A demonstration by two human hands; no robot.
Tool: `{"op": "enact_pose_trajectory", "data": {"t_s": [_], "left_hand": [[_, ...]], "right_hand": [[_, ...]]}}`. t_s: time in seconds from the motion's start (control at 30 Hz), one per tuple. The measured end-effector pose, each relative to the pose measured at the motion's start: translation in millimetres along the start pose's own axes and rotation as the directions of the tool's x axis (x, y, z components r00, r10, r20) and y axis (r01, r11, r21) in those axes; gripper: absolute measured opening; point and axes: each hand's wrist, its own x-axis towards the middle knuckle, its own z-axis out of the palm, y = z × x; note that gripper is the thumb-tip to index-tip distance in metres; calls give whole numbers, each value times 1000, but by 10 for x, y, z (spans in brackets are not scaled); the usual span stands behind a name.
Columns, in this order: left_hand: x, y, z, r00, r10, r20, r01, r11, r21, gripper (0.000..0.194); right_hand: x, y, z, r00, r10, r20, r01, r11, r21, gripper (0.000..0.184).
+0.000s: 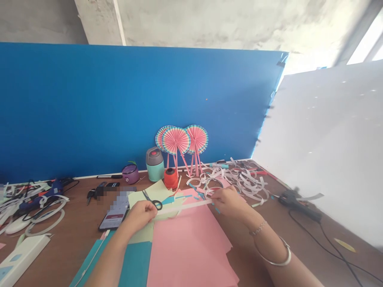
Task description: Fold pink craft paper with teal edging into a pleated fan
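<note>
While I stand watching, a narrow white strip (184, 207) is stretched between the person's two hands, above the top of a pink paper stack (188, 247); I cannot tell whether it touches the sheets. The left hand (141, 214) pinches one end, thumb and fingers closed together, and the right hand (229, 202) grips the other end in the same way. Just beyond the left fingertips, scissors (151, 200) lie on pale yellow paper (160, 190). Teal sheets (137, 261) show beneath the left forearm, near a phone (115, 215). Farther back sit a red spool (170, 181), a turquoise container (156, 171) and pleated pink fans (176, 140), with tangled white strips (249, 181) behind the right hand.
</note>
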Motion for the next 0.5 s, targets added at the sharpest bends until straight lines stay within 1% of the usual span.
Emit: {"op": "enact_pose_trajectory", "data": {"t_s": [0.1,0.2,0.3,0.4,0.5], "left_hand": [[-24,62,-14,998,43,-47,-48,994,-101,18],[-40,104,-19,995,83,-53,-93,974,-207,20],[-41,126,-8,991,109,-82,-128,955,-268,22],[-49,147,12,973,160,-164,-198,948,-248,22],[-101,199,34,938,224,-263,-269,952,-148,20]], "right_hand": [[9,-7,-21,994,22,-105,-18,999,35,27],[14,-20,-41,986,55,-160,-38,993,110,28],[32,-36,-46,971,87,-224,-45,982,183,30],[60,-35,-34,950,134,-282,-60,965,255,31],[79,-8,-11,928,229,-293,-99,912,399,33]]}}
